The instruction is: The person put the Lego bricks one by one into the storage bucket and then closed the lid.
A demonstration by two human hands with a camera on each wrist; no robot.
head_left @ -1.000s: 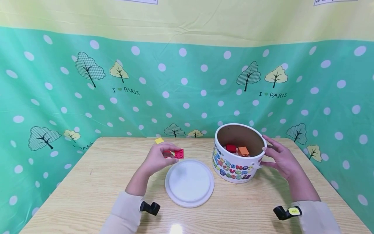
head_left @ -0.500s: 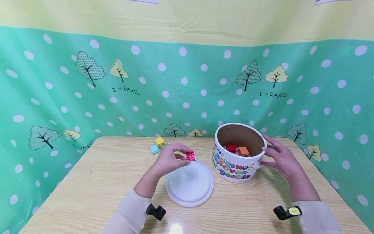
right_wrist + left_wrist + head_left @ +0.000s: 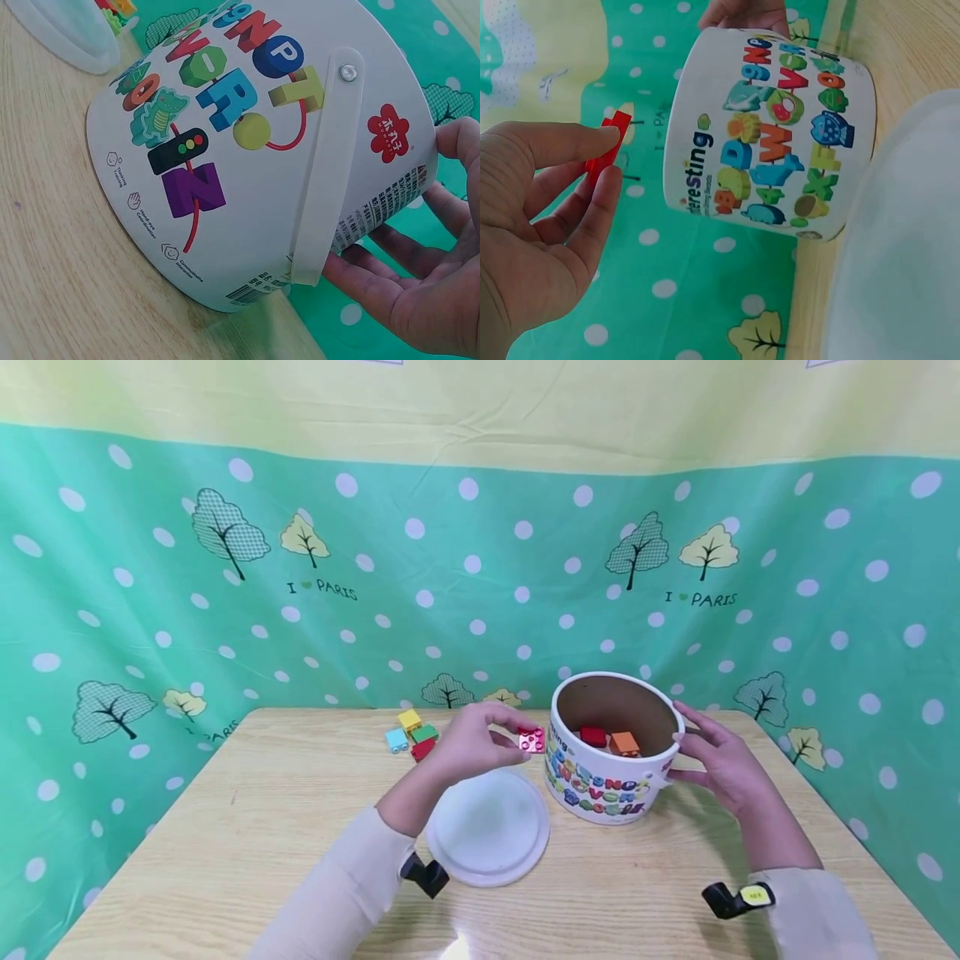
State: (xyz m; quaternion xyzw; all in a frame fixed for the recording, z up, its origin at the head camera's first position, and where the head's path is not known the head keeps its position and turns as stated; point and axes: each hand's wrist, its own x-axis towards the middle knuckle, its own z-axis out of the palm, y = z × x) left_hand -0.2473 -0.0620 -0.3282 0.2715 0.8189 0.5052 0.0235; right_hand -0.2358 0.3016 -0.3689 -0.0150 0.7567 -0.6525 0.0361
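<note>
Between thumb and fingers of my left hand is a red toy brick, studs showing in the head view. It is beside the left rim of a white cylindrical bucket printed with colourful letters. In the left wrist view the pinched brick appears edge-on, apart from the bucket wall. My right hand grips the bucket's right side, thumb at the rim and fingers along the outer wall, near the white strap handle. Inside the bucket lie a dark red brick and an orange brick.
A round white lid lies on the wooden table, left of the bucket. Behind my left hand are a yellow brick, a light blue brick, a green brick and another red brick. A patterned curtain hangs behind.
My left hand has carried the pinched red brick rightward over the lid to the bucket's left rim, uncovering the loose bricks behind it. The right hand and bucket have stayed in place.
</note>
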